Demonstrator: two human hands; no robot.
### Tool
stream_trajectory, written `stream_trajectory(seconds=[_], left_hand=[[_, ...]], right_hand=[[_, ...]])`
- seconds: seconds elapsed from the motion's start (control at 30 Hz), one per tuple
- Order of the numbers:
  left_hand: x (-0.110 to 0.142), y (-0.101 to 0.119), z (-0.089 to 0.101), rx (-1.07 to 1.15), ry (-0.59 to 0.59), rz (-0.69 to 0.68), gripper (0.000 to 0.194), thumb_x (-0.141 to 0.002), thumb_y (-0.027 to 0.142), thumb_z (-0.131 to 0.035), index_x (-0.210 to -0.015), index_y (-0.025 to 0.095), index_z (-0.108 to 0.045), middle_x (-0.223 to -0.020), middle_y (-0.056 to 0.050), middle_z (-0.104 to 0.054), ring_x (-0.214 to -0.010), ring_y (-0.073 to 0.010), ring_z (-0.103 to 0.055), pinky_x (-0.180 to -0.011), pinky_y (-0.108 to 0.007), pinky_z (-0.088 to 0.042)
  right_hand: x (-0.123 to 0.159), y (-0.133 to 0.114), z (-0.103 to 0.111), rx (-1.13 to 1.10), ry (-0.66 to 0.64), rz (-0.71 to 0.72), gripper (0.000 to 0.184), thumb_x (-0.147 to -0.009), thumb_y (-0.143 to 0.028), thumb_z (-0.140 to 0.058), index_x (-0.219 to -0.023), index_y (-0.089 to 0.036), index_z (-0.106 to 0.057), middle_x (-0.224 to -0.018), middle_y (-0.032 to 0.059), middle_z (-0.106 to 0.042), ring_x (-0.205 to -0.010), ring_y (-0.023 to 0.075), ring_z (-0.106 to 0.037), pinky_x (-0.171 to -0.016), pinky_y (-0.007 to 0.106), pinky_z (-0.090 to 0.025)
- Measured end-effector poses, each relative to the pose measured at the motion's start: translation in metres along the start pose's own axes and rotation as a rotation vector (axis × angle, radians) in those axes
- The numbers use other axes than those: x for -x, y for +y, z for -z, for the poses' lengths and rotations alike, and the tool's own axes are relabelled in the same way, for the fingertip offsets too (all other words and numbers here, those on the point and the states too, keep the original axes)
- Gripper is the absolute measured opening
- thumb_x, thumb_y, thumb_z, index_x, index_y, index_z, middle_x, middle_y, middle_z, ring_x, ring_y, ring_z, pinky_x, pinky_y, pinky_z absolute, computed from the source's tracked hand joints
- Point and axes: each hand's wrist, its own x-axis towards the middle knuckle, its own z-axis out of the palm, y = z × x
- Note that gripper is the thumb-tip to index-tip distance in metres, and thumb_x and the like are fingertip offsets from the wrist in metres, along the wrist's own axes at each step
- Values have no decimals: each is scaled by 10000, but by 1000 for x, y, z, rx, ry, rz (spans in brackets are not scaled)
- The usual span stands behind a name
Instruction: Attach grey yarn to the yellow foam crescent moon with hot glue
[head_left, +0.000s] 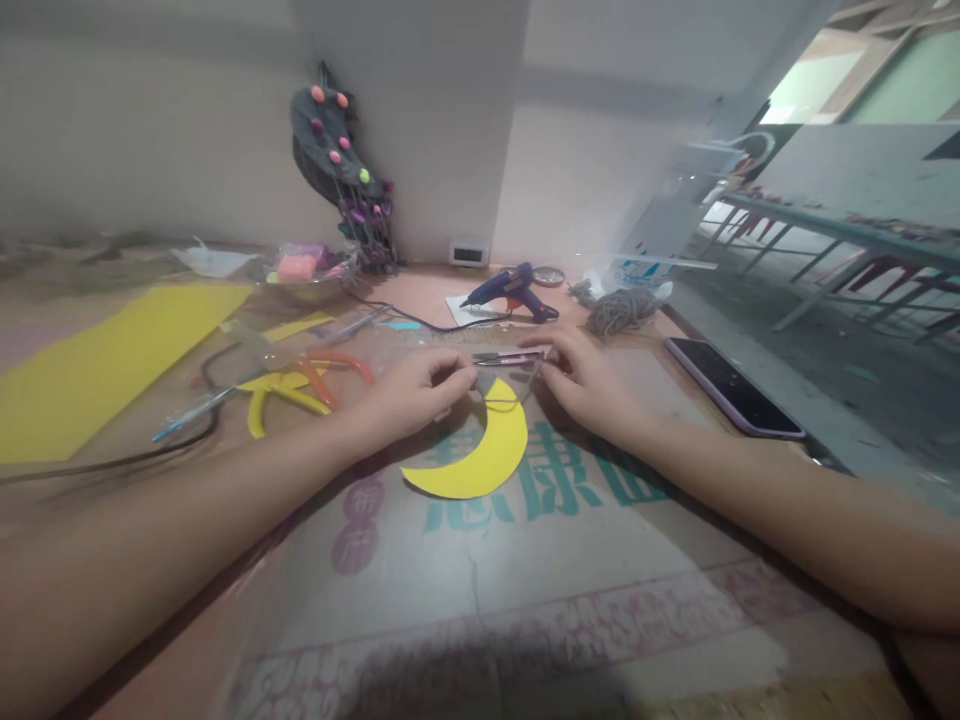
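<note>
A yellow crescent moon cutout (491, 455) lies flat on a printed board, its upper tip between my two hands. Grey yarn (504, 402) runs across the crescent near that tip. On the left side, my left hand (429, 388) pinches the yarn between thumb and fingers, close to the crescent's edge. My right hand (581, 378) has the other side of the yarn between thumb and forefinger, and that strand rises to the fingers. Just beyond the fingertips lies a pair of small snips (508, 358), partly overlapped by my right hand.
Behind stand a blue glue gun (514, 290), a grey yarn ball (621, 312) and a small digital display (469, 254). A phone (733, 388) lies right. Yellow-handled pliers (281, 395), orange handles (341, 368) and a yellow sheet (112, 365) are left. A decorated grey crescent (322, 145) leans on the wall.
</note>
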Motion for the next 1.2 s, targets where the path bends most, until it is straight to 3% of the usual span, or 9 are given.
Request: stream_trajectory(seconds=[0.1, 0.23, 0.4, 0.53, 0.63, 0.73, 0.87, 1.2], left_hand=[[0, -1, -1, -15, 3, -7, 324, -896, 408, -429, -705, 173, -542, -650, 7, -588, -598, -132, -531, -538, -245, -369], [-1, -2, 0, -49, 16, -26, 330, -907, 410, -422, -719, 174, -556, -649, 16, -580, -603, -131, -526, -557, -249, -366], [-2, -4, 0, -78, 14, -49, 315, -911, 396, -425, -742, 174, -572, -684, 13, -586, -653, -139, -538, -573, -252, -359], [-1, -3, 0, -41, 8, -27, 329, -917, 406, -419, -730, 175, -560, -647, 22, -567, -605, -127, -516, -558, -247, -353], [0, -2, 0, -26, 2, -24, 327, -917, 402, -419, -725, 175, -554, -638, 22, -566, -599, -126, -516, -551, -246, -350], [0, -1, 0, -15, 1, -26, 313, -916, 388, -425, -724, 174, -548, -640, 22, -568, -599, -125, -517, -553, -245, -353], [0, -1, 1, 5, 9, -10, 316, -918, 393, -429, -715, 175, -534, -633, 26, -560, -594, -121, -514, -550, -241, -359], [1, -4, 1, 60, -2, 9, 325, -923, 401, -427, -691, 180, -485, -602, 34, -529, -562, -115, -510, -521, -232, -355]], right_hand=[[2, -10, 4, -174, 14, -128, 349, -858, -92, -416, -1144, -230, -561, -1123, 61, -609, -724, 141, -561, -692, 312, -483], [9, -28, 9, -441, -81, -243, 287, -950, -237, -376, -1198, -245, -521, -1133, 42, -614, -512, 76, -486, -487, 249, -450], [12, -30, 5, -525, -149, -185, 272, -960, -287, -415, -1217, -248, -495, -1246, 62, -578, -522, 67, -467, -491, 247, -448], [9, -24, 0, -575, -253, -216, 390, -906, -296, -540, -1275, -261, -416, -1280, 89, -549, -582, 74, -481, -478, 218, -420], [8, -23, -2, -714, -313, -249, 440, -900, -317, -548, -1301, -260, -377, -1189, 84, -573, -627, 88, -509, -483, 209, -420], [7, -24, -1, -808, -338, -281, 458, -880, -310, -580, -1285, -241, -379, -955, 24, -588, -658, 107, -530, -549, 236, -461], [7, -21, -1, -764, -338, -284, 394, -878, -300, -589, -1220, -211, -415, -716, -51, -511, -590, 98, -484, -540, 228, -426], [2, -8, -1, -438, -167, -324, 148, -804, -314, -649, -862, -189, -594, -667, -39, -509, -561, 100, -440, -516, 238, -352]])
